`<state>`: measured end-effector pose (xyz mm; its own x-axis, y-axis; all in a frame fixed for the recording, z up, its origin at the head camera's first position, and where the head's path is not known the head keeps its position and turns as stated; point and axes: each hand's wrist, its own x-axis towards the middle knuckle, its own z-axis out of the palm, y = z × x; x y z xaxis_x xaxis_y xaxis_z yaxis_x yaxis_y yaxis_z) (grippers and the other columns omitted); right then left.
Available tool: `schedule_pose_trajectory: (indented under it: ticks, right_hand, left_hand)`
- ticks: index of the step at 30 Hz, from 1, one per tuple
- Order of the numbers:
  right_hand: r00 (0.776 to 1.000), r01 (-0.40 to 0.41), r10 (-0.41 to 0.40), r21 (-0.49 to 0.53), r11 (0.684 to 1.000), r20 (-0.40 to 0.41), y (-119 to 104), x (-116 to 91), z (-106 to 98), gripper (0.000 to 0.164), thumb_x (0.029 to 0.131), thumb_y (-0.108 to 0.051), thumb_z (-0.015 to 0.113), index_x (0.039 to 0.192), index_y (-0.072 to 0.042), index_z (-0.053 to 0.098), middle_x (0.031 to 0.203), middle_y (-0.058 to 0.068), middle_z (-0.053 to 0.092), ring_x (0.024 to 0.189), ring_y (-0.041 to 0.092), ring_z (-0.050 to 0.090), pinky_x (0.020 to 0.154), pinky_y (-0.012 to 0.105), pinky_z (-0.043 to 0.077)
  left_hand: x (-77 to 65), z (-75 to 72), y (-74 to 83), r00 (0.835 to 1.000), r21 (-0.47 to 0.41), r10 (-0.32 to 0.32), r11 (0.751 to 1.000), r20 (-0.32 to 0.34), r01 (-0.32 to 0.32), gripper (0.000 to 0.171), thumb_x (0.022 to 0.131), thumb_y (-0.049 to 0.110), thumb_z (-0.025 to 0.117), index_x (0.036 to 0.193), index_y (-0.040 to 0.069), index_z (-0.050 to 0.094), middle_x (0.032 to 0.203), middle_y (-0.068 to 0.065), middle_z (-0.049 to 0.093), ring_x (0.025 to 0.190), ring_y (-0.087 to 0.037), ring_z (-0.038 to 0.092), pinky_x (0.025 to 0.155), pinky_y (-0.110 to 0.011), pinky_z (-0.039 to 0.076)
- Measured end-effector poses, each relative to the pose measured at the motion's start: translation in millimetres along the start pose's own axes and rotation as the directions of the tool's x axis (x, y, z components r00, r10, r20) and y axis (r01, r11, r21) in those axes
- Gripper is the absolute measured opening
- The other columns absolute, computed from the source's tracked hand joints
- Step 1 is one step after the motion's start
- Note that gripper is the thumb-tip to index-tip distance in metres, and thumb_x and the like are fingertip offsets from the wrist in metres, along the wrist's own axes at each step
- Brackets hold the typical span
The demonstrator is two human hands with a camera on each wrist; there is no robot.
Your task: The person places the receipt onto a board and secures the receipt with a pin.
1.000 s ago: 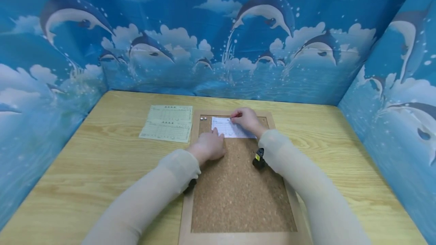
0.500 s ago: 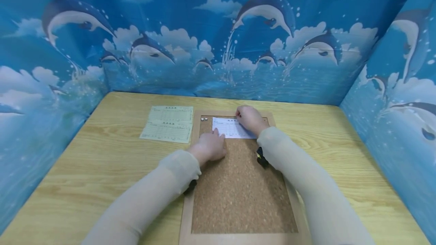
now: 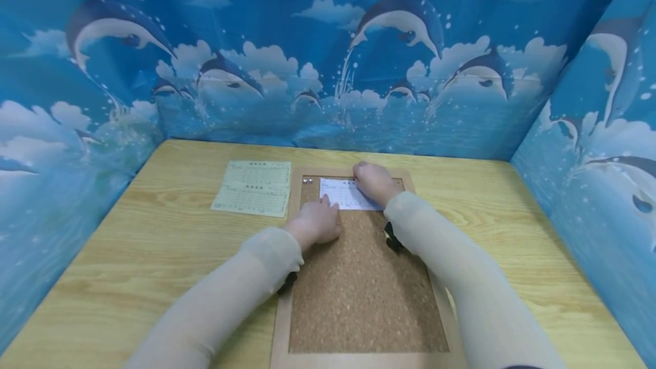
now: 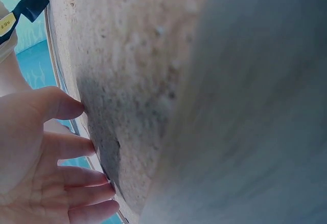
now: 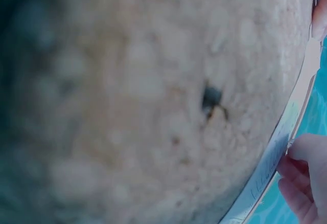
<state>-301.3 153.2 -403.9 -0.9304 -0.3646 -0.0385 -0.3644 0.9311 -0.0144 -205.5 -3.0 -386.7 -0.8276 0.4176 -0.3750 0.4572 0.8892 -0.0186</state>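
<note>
A white printed slip (image 3: 340, 195) lies across the upper part of a wood-framed corkboard (image 3: 366, 289). My left hand (image 3: 319, 222) rests on the board, fingertips touching the slip's lower left part; the left wrist view shows its fingers (image 4: 76, 146) stretched out. Over the slip's upper right is my right hand (image 3: 376, 181), hiding that part in the head view. In the right wrist view its thumb and forefinger pinch a small shiny thing (image 5: 290, 143) at the slip, apparently a thumbtack, mostly hidden. Two silver thumbtacks (image 3: 307, 181) sit at the board's upper left corner.
Two pale green printed slips (image 3: 256, 187) lie, one above the other, on the wooden table (image 3: 154, 232) left of the board. Blue dolphin-print curtains (image 3: 318, 107) stand along the table's back and sides. A small dark mark (image 5: 211, 98) shows on the cork.
My right hand has shifted slightly right along the slip's top and turned, so its fingertips are now hidden from the head camera. My left hand has stayed in place.
</note>
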Motion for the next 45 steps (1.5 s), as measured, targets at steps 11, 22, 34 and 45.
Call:
schedule_pose_trajectory:
  ticks: [11,22,34,45]
  right_hand:
    - [0.999,0.051,-0.051,-0.053,0.997,0.005,1.8,-0.6,4.0,0.02,0.096,-0.014,0.048,0.102,-0.004,0.065,0.096,0.009,0.062,0.087,0.022,0.062,0.076,0.035,0.052]
    - [0.991,0.124,-0.124,0.001,0.992,-0.051,7.4,-7.0,3.1,0.013,0.093,-0.012,0.056,0.09,-0.007,0.067,0.085,0.006,0.061,0.076,0.018,0.06,0.067,0.033,0.051]
    - [0.968,0.244,-0.251,-0.238,0.94,0.0,2.2,-9.8,-1.1,0.017,0.095,-0.003,0.051,0.104,-0.001,0.065,0.103,0.014,0.063,0.087,0.024,0.064,0.072,0.033,0.054]
    - [0.982,0.187,-0.184,0.057,0.981,-0.045,11.6,-18.2,-0.3,0.011,0.092,-0.016,0.06,0.091,-0.009,0.068,0.085,0.004,0.065,0.079,0.017,0.062,0.071,0.033,0.051]
  left_hand:
    - [-0.3,1.3,1.2,1.0,0.032,-0.001,0.999,-0.008,0.001,0.06,0.094,0.039,0.04,0.145,0.007,0.032,0.148,-0.022,0.027,0.133,-0.033,0.032,0.097,-0.042,0.041]
    - [0.1,-0.2,1.8,1.0,0.029,-0.012,1.0,0.019,0.011,0.059,0.095,0.037,0.038,0.146,0.007,0.03,0.149,-0.021,0.025,0.133,-0.033,0.031,0.1,-0.041,0.039]
    - [0.7,1.4,2.2,1.0,0.031,-0.019,0.999,0.01,0.019,0.059,0.095,0.038,0.038,0.146,0.008,0.03,0.148,-0.022,0.026,0.132,-0.033,0.033,0.097,-0.043,0.041]
    - [0.4,1.0,3.0,1.0,0.051,-0.021,0.998,0.0,0.021,0.062,0.095,0.042,0.04,0.145,0.008,0.03,0.148,-0.022,0.026,0.133,-0.032,0.033,0.095,-0.042,0.043]
